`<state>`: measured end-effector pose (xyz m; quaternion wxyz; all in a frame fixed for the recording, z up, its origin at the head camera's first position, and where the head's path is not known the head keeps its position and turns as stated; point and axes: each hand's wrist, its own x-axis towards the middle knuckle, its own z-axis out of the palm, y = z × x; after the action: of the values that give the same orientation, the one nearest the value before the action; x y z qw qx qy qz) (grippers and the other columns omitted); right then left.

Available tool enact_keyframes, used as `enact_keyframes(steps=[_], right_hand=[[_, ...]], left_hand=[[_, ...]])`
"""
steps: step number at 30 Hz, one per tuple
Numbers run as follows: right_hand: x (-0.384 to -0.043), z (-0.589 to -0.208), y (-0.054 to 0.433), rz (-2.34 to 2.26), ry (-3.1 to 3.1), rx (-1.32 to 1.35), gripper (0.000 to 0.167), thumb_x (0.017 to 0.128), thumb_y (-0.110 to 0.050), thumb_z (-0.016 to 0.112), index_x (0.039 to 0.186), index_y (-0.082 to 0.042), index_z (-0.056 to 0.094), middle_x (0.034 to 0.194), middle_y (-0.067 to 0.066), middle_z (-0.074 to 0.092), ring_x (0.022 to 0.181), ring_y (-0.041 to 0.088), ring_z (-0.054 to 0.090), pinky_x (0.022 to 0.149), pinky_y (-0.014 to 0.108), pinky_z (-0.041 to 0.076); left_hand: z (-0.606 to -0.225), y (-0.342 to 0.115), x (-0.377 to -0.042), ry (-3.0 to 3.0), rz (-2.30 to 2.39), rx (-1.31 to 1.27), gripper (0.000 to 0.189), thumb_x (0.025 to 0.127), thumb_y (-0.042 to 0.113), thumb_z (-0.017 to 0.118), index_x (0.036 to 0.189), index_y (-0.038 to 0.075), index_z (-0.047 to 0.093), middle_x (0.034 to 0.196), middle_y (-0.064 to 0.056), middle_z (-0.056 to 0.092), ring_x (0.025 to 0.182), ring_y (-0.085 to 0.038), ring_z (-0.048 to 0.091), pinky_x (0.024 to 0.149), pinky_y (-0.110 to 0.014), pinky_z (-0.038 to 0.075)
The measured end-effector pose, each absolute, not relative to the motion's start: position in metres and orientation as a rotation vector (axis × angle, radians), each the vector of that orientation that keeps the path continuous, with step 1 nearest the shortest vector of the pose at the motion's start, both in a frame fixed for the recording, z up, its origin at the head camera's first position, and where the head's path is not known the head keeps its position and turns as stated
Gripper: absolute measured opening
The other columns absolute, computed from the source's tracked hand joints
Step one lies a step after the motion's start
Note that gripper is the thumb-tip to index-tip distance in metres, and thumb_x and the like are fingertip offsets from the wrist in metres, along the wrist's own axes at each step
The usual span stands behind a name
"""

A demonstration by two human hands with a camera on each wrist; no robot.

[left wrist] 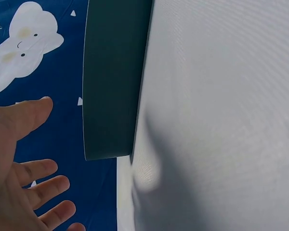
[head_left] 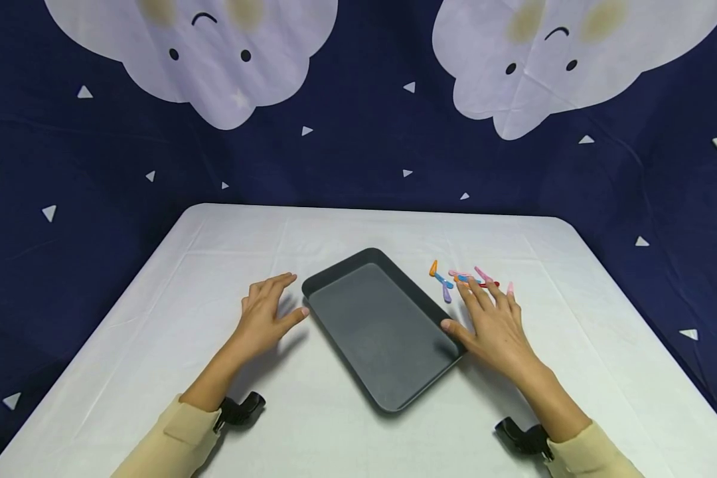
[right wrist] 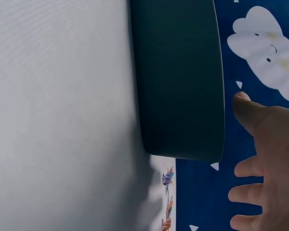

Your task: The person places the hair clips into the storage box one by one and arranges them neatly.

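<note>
A dark grey rectangular tray (head_left: pixel 388 338) lies turned at an angle on the white-covered table. My left hand (head_left: pixel 265 315) hovers by its left corner, fingers spread and relaxed, holding nothing. At the right side, my right hand (head_left: pixel 496 328) is held with fingers extended; its thumb overlaps the tray's edge in the head view, and I cannot tell whether it touches. Several small coloured hair clips (head_left: pixel 447 293) lie in a loose cluster beyond the right fingers, which partly hide some of them. Both wrist views show the tray's outer wall (left wrist: pixel 115 86) beside a hand with parted fingers.
The white cloth (head_left: pixel 227 239) covers the table, whose far edge meets a navy backdrop (head_left: pixel 358 159) with cloud faces and small triangles. Black wrist cameras (head_left: pixel 241 408) are strapped at both sleeves.
</note>
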<state>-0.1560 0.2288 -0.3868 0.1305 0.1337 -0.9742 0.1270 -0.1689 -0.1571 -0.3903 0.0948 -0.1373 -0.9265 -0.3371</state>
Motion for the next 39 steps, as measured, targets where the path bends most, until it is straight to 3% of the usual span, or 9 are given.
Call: enact_keyframes(steps=[11, 16, 19, 26, 39], right_hand=[[-0.16, -0.388, 0.234, 0.525, -2.764, 0.396, 0.069, 0.085, -0.043, 0.066, 0.143, -0.013, 0.041, 0.138, 0.02, 0.049, 0.131, 0.047, 0.032, 0.105, 0.064, 0.012], [-0.162, -0.388, 0.237, 0.6, -2.739, 0.383, 0.064, 0.085, -0.039, 0.067, 0.139, -0.014, 0.046, 0.111, 0.02, 0.066, 0.128, 0.047, 0.034, 0.101, 0.063, 0.017], [-0.164, -0.389, 0.239, 0.628, -2.726, 0.371, 0.061, 0.084, -0.037, 0.068, 0.136, -0.012, 0.048, 0.099, 0.017, 0.066, 0.126, 0.046, 0.036, 0.1, 0.062, 0.018], [-0.168, -0.39, 0.245, 0.663, -2.705, 0.353, 0.057, 0.083, -0.031, 0.07, 0.131, -0.007, 0.052, 0.129, 0.022, 0.054, 0.117, 0.044, 0.041, 0.096, 0.061, 0.022], [-0.179, -0.395, 0.258, 0.69, -2.731, 0.32, 0.054, 0.082, -0.031, 0.071, 0.125, -0.002, 0.056, 0.124, 0.023, 0.057, 0.108, 0.042, 0.043, 0.085, 0.052, 0.026]], left_hand=[[-0.391, -0.156, -0.173, -2.729, -1.097, -0.393, 0.065, 0.083, 0.03, 0.071, 0.138, 0.01, 0.044, 0.14, -0.013, 0.044, 0.12, -0.032, 0.035, 0.093, -0.048, 0.023], [-0.393, -0.157, -0.176, -2.725, -1.145, -0.401, 0.066, 0.083, 0.029, 0.071, 0.139, 0.011, 0.042, 0.14, -0.013, 0.043, 0.119, -0.032, 0.034, 0.095, -0.05, 0.022], [-0.394, -0.157, -0.177, -2.723, -1.187, -0.415, 0.067, 0.083, 0.029, 0.072, 0.14, 0.012, 0.041, 0.14, -0.012, 0.042, 0.119, -0.031, 0.032, 0.097, -0.052, 0.022], [-0.395, -0.158, -0.179, -2.736, -1.242, -0.416, 0.067, 0.083, 0.028, 0.071, 0.141, 0.013, 0.04, 0.14, -0.011, 0.041, 0.117, -0.029, 0.031, 0.095, -0.051, 0.025], [-0.395, -0.16, -0.187, -2.777, -1.373, -0.436, 0.064, 0.086, 0.024, 0.069, 0.142, 0.013, 0.04, 0.142, -0.01, 0.037, 0.122, -0.029, 0.027, 0.099, -0.059, 0.028]])
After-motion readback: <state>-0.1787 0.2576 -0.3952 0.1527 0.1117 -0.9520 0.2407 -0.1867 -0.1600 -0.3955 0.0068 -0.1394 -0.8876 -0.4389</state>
